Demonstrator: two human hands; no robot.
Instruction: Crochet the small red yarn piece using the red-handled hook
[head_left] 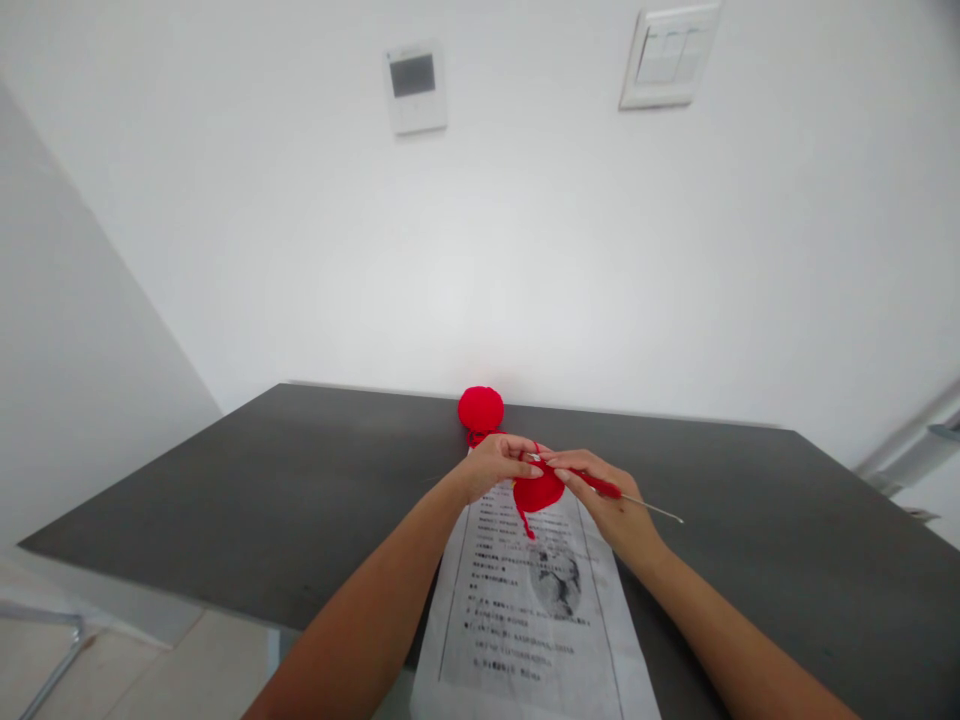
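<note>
My left hand [501, 465] pinches the upper left edge of a small red crochet piece [538, 490], with a short red tail hanging below it. A strand of red yarn runs up over the left fingers. In my right hand [604, 488] is a crochet hook [604, 487] with a red handle; its thin metal rear end points out to the lower right. The hook's front tip meets the top of the piece, close to the left fingertips. Behind the hands sits a ball of red yarn [481, 409], loose strands at its base.
A printed sheet of paper [517, 640] with a picture lies under the hands and reaches the front edge of the dark grey table [315, 480]. The white wall [465, 250] behind carries a thermostat panel [416, 88] and a light switch [667, 57].
</note>
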